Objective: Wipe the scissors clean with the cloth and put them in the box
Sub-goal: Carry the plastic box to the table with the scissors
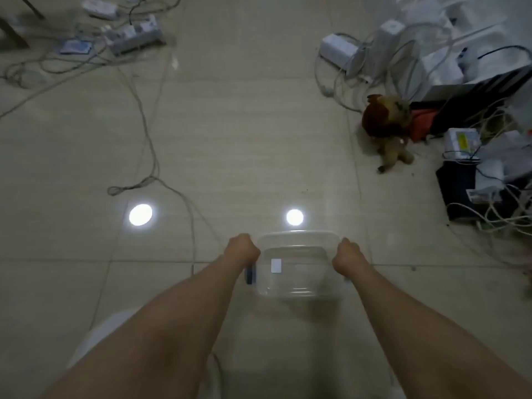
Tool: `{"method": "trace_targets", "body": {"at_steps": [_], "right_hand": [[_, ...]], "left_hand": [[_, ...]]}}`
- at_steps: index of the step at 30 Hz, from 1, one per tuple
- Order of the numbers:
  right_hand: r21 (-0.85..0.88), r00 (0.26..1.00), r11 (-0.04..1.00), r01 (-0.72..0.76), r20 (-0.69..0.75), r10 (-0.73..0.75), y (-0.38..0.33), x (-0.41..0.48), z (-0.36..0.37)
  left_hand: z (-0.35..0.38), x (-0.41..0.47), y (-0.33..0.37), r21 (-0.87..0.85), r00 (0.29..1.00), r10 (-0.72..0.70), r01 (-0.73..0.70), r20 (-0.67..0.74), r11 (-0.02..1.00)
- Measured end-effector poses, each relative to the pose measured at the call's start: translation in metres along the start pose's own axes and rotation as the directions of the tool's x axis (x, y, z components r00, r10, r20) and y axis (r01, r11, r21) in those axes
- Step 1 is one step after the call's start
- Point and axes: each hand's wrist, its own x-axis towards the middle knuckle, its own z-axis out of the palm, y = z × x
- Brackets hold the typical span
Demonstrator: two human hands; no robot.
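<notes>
A clear plastic box (pixel 298 240) with a white label on its wall and a blue clip on its left side is held over the tiled floor, low in the middle of the view. My left hand (pixel 243 250) grips the box's left side with curled fingers. My right hand (pixel 347 256) grips its right side in the same way. The box looks empty inside. No scissors and no cloth appear anywhere in view.
Power strips (pixel 134 36) and loose cables (pixel 149 156) lie at the back left. White devices (pixel 341 51), tangled wires and dark boxes (pixel 457 191) pile up at the right. A plush toy (pixel 387 125) lies beside that pile.
</notes>
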Motion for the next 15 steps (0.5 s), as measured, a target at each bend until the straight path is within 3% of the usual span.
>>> {"method": "trace_targets", "body": {"at_steps": [5, 9, 15], "right_hand": [[-0.005, 0.996, 0.998, -0.064, -0.064, 0.064, 0.014, 0.019, 0.016], [-0.011, 0.999, 0.999, -0.035, 0.003, 0.035, 0.021, 0.029, 0.022], [-0.021, 0.996, 0.996, -0.082, -0.028, 0.082, 0.019, 0.039, 0.023]], "left_hand": [[0.023, 0.008, -0.01, -0.09, 0.98, -0.155, 0.167, 0.123, 0.982], [0.033, 0.015, -0.011, -0.176, 0.977, -0.179, 0.198, 0.118, 0.964], [0.043, 0.026, -0.016, -0.183, 0.983, -0.147, 0.165, 0.107, 0.969]]}}
